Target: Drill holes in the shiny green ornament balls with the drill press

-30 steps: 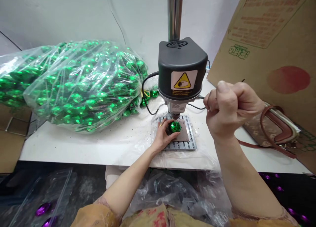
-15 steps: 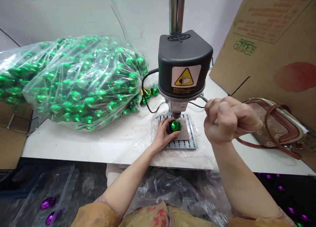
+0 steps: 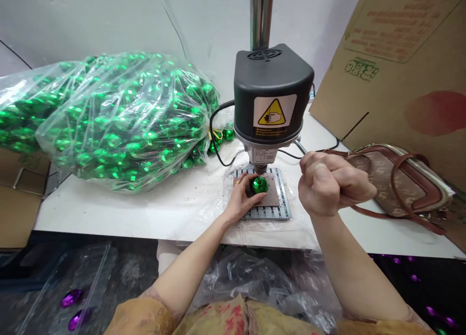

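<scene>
My left hand (image 3: 243, 197) grips a shiny green ball (image 3: 259, 184) between thumb and fingers. The ball rests on a brown square board (image 3: 272, 197) over the slotted metal base (image 3: 284, 209), directly beneath the chuck (image 3: 260, 169) of a black drill press (image 3: 274, 90). Right of the machine, my right hand (image 3: 333, 182) is closed in a fist, raised near the end of a metal lever (image 3: 300, 147). Whatever that fist wraps round is hidden by the fingers.
A clear bag of green balls (image 3: 127, 121) lies on the white table (image 3: 145, 218) at the left. Loose green balls (image 3: 228, 131) sit behind the base. A handbag (image 3: 411, 179) and a large cardboard box (image 3: 404, 77) stand at the right. Purple balls (image 3: 71, 298) lie below the table.
My right fist has moved slightly left and a little down. My left hand still holds the green ball in the same place.
</scene>
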Action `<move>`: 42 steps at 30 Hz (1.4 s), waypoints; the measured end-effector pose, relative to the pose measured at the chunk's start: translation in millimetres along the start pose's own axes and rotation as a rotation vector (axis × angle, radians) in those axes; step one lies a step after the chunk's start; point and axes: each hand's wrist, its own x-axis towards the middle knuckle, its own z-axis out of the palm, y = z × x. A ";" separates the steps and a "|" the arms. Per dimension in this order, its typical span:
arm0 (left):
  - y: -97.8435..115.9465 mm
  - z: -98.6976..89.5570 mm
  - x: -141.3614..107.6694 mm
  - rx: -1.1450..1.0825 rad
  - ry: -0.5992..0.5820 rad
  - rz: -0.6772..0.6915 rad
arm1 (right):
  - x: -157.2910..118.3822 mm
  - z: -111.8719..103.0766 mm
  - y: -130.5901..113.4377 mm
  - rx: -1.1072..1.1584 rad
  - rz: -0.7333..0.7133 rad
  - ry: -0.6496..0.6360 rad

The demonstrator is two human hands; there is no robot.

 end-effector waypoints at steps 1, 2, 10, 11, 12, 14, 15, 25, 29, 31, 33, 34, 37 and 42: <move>0.0 0.0 -0.2 0.001 0.001 -0.003 | -3.1 -1.1 0.3 0.002 -0.007 -0.005; -0.2 0.0 -0.5 0.002 0.003 -0.006 | -6.0 -2.0 0.5 0.003 -0.012 -0.012; -1.7 2.6 2.7 -0.031 0.055 -0.011 | 33.1 19.4 -8.4 -0.039 0.232 0.129; 0.5 2.6 2.2 -0.045 0.077 -0.021 | 44.2 23.6 -9.7 -0.057 0.311 0.158; 3.2 2.6 0.0 -0.057 0.104 -0.027 | 54.2 26.9 -10.5 -0.082 0.402 0.158; 8.9 3.2 -12.8 -0.050 0.190 -0.026 | 68.8 30.7 -11.0 -0.110 0.521 0.146; 10.8 4.0 -24.1 -0.029 0.239 -0.013 | 72.8 31.2 -10.6 -0.113 0.545 0.143; -15.2 13.0 -173.9 0.266 -0.405 0.603 | 69.7 28.4 -4.2 -0.096 0.478 0.147; -22.7 -6.3 -170.0 0.202 -0.257 0.614 | 69.9 29.7 -4.4 -0.098 0.474 0.167; -27.7 -27.0 -144.1 0.197 -0.042 0.536 | 69.5 30.0 -4.7 -0.095 0.467 0.169; -34.2 -52.9 -100.0 0.236 0.203 0.320 | 68.9 29.9 -4.5 -0.110 0.452 0.164; -37.9 -66.3 -72.6 0.268 0.290 0.218 | 68.5 29.7 -4.3 -0.118 0.446 0.164; -49.1 -99.3 15.6 0.336 0.303 0.114 | 67.6 29.2 -4.3 -0.116 0.431 0.173; -64.9 -110.2 116.7 0.331 0.161 0.024 | 66.6 30.5 -8.9 -0.163 0.449 0.136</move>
